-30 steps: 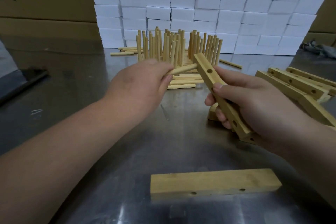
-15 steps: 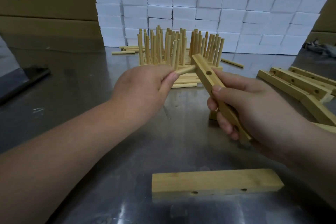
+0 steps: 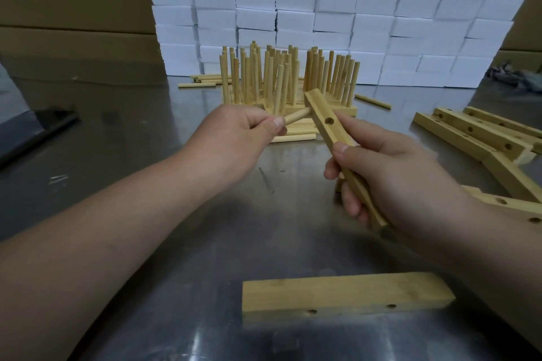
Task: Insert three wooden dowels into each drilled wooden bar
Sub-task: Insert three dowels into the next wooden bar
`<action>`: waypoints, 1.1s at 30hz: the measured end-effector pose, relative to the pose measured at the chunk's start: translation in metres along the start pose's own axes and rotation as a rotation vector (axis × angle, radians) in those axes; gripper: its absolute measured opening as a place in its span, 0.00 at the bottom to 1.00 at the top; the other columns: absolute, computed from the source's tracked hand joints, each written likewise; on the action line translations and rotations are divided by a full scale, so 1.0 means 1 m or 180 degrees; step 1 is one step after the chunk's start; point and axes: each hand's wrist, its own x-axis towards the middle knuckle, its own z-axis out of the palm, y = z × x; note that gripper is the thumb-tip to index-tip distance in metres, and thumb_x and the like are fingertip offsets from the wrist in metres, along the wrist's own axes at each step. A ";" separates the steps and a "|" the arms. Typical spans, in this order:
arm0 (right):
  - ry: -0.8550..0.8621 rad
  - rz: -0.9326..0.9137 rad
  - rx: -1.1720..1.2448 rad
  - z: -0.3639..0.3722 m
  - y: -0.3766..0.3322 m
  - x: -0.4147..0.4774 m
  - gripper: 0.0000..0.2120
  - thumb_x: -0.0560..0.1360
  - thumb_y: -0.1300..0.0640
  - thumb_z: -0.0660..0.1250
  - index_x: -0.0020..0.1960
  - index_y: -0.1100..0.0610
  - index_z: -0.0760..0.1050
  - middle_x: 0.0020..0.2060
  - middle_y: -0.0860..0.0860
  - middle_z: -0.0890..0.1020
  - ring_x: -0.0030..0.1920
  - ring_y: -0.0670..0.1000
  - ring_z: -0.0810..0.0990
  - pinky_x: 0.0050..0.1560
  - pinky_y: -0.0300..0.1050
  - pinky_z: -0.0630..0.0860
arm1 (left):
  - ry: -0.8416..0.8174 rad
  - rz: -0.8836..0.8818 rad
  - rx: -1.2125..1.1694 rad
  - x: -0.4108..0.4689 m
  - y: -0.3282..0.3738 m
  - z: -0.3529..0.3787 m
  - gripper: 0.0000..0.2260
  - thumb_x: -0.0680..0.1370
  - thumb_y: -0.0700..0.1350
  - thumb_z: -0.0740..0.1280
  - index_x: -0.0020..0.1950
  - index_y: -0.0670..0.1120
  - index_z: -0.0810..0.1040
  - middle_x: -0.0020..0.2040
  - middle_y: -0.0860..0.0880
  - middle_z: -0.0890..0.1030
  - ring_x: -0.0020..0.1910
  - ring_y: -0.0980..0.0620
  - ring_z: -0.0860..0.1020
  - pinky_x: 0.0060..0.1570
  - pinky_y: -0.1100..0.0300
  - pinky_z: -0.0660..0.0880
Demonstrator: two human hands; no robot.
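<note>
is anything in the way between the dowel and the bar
Nothing visible. The left hand pinches the dowel, whose tip meets the left side of the bar held by the right hand; the hole there is hidden.

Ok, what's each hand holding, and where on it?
Left hand pinches a dowel by its free end; right hand grips the drilled bar around its lower half.

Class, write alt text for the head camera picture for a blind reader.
A left hand holds a dowel against the far end of a drilled bar gripped by the right hand, above a metal table. Behind stand bars already filled with upright dowels.
</note>
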 end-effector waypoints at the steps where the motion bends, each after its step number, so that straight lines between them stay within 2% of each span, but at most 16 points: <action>1: 0.0059 0.0008 0.0028 0.003 0.001 0.001 0.21 0.78 0.58 0.60 0.68 0.40 0.66 0.31 0.48 0.80 0.22 0.49 0.72 0.22 0.40 0.70 | 0.0038 -0.0006 -0.0109 0.002 0.000 -0.001 0.16 0.79 0.55 0.58 0.37 0.54 0.81 0.28 0.52 0.76 0.22 0.62 0.68 0.27 0.69 0.68; 4: 0.0284 0.0090 0.0143 0.003 0.002 0.004 0.23 0.78 0.57 0.60 0.72 0.44 0.63 0.33 0.49 0.81 0.23 0.50 0.74 0.22 0.42 0.72 | 0.0377 -0.0318 -0.0770 0.011 -0.008 -0.007 0.21 0.80 0.57 0.49 0.44 0.54 0.81 0.38 0.53 0.83 0.31 0.60 0.77 0.38 0.61 0.70; 6: 0.0502 0.0134 0.0295 -0.005 0.000 0.005 0.23 0.79 0.57 0.59 0.73 0.48 0.61 0.34 0.52 0.80 0.23 0.49 0.74 0.22 0.41 0.73 | 0.0481 -0.0419 -0.0789 0.018 -0.021 -0.007 0.18 0.82 0.54 0.49 0.52 0.56 0.79 0.51 0.54 0.82 0.46 0.57 0.78 0.50 0.59 0.69; 8: 0.0665 0.0129 0.0445 -0.011 -0.003 0.005 0.23 0.79 0.57 0.58 0.73 0.52 0.61 0.35 0.53 0.81 0.22 0.48 0.75 0.22 0.39 0.74 | 0.0096 -0.0247 0.0104 0.023 -0.036 -0.004 0.15 0.82 0.48 0.52 0.64 0.53 0.73 0.66 0.53 0.72 0.65 0.55 0.69 0.62 0.60 0.61; 9: 0.0709 0.0118 0.0537 -0.011 -0.004 0.004 0.22 0.80 0.57 0.57 0.73 0.53 0.60 0.36 0.54 0.82 0.22 0.49 0.75 0.23 0.40 0.74 | -0.0225 -0.0099 0.0564 0.025 -0.041 0.000 0.16 0.81 0.47 0.54 0.69 0.52 0.69 0.72 0.52 0.66 0.70 0.54 0.62 0.66 0.61 0.55; 11: 0.0680 0.0129 0.0700 -0.009 -0.007 0.003 0.19 0.81 0.57 0.55 0.71 0.53 0.63 0.37 0.55 0.84 0.23 0.50 0.76 0.25 0.42 0.76 | -0.0867 0.0087 0.1241 0.027 -0.045 0.010 0.20 0.81 0.48 0.55 0.73 0.52 0.61 0.76 0.53 0.55 0.74 0.52 0.52 0.69 0.59 0.46; 13: 0.0560 0.0202 0.0738 -0.005 -0.007 0.002 0.11 0.81 0.56 0.53 0.60 0.52 0.70 0.38 0.55 0.84 0.24 0.51 0.77 0.25 0.43 0.76 | -0.1228 0.0184 0.1703 0.026 -0.044 0.016 0.22 0.81 0.51 0.55 0.75 0.53 0.57 0.76 0.54 0.53 0.74 0.53 0.51 0.70 0.58 0.46; 15: 0.0495 0.0296 0.0721 -0.004 -0.007 0.002 0.10 0.82 0.56 0.52 0.49 0.49 0.71 0.39 0.56 0.84 0.24 0.51 0.77 0.24 0.42 0.76 | -0.1156 0.0208 0.1828 0.024 -0.043 0.017 0.20 0.80 0.52 0.56 0.72 0.52 0.63 0.73 0.52 0.63 0.71 0.51 0.60 0.69 0.55 0.55; 16: 0.0493 0.0312 0.0688 -0.004 -0.007 0.002 0.11 0.82 0.56 0.52 0.47 0.48 0.71 0.39 0.56 0.84 0.24 0.51 0.76 0.24 0.41 0.75 | -0.0971 0.0223 0.1803 0.024 -0.042 0.016 0.18 0.80 0.52 0.56 0.69 0.51 0.67 0.68 0.50 0.69 0.66 0.50 0.66 0.64 0.54 0.62; 18: 0.0528 0.0285 0.0654 -0.004 -0.008 0.002 0.11 0.82 0.56 0.52 0.47 0.48 0.71 0.38 0.55 0.85 0.23 0.51 0.75 0.23 0.41 0.73 | -0.0553 0.0273 0.1755 0.023 -0.040 0.015 0.17 0.79 0.52 0.58 0.67 0.50 0.69 0.61 0.49 0.72 0.60 0.49 0.68 0.58 0.54 0.66; 20: 0.0537 0.0266 0.0626 -0.004 -0.009 0.000 0.10 0.81 0.55 0.53 0.47 0.49 0.72 0.38 0.53 0.85 0.23 0.50 0.75 0.24 0.42 0.71 | -0.0390 0.0326 0.1756 0.023 -0.039 0.016 0.21 0.78 0.52 0.59 0.71 0.52 0.65 0.65 0.50 0.68 0.64 0.49 0.64 0.62 0.54 0.62; 23: 0.0539 0.0291 0.0583 -0.004 -0.010 -0.001 0.10 0.81 0.55 0.53 0.47 0.49 0.72 0.37 0.52 0.85 0.21 0.49 0.73 0.21 0.39 0.70 | -0.0852 0.0354 0.1845 0.022 -0.039 0.019 0.18 0.79 0.52 0.58 0.68 0.49 0.68 0.69 0.50 0.66 0.68 0.49 0.62 0.64 0.55 0.60; 26: 0.0579 0.0316 0.0615 -0.004 -0.010 -0.001 0.10 0.81 0.55 0.54 0.46 0.49 0.73 0.35 0.51 0.84 0.20 0.48 0.72 0.20 0.37 0.68 | -0.0789 0.0429 0.1871 0.021 -0.037 0.017 0.14 0.78 0.52 0.60 0.61 0.52 0.76 0.60 0.50 0.75 0.59 0.49 0.71 0.60 0.54 0.67; 29: 0.0603 0.0337 0.0651 -0.006 -0.010 -0.001 0.10 0.81 0.56 0.54 0.46 0.50 0.73 0.34 0.51 0.83 0.20 0.48 0.71 0.20 0.37 0.68 | -0.0650 0.0562 0.1886 0.017 -0.030 0.018 0.08 0.77 0.51 0.63 0.52 0.54 0.79 0.50 0.52 0.78 0.50 0.51 0.73 0.50 0.55 0.70; 31: 0.0645 0.0333 0.0622 -0.008 -0.009 0.000 0.13 0.80 0.57 0.55 0.42 0.50 0.75 0.35 0.52 0.83 0.21 0.48 0.71 0.21 0.38 0.69 | -0.0460 0.0470 0.1350 0.012 -0.023 0.019 0.04 0.77 0.50 0.62 0.46 0.55 0.76 0.42 0.55 0.76 0.44 0.54 0.74 0.41 0.57 0.70; 33: 0.0730 0.0326 0.0596 -0.011 -0.008 0.003 0.16 0.77 0.60 0.54 0.36 0.52 0.75 0.35 0.53 0.82 0.21 0.49 0.71 0.22 0.38 0.69 | -0.0097 0.0487 0.0741 0.006 -0.016 0.016 0.05 0.78 0.50 0.61 0.42 0.55 0.73 0.37 0.56 0.75 0.37 0.58 0.73 0.33 0.59 0.68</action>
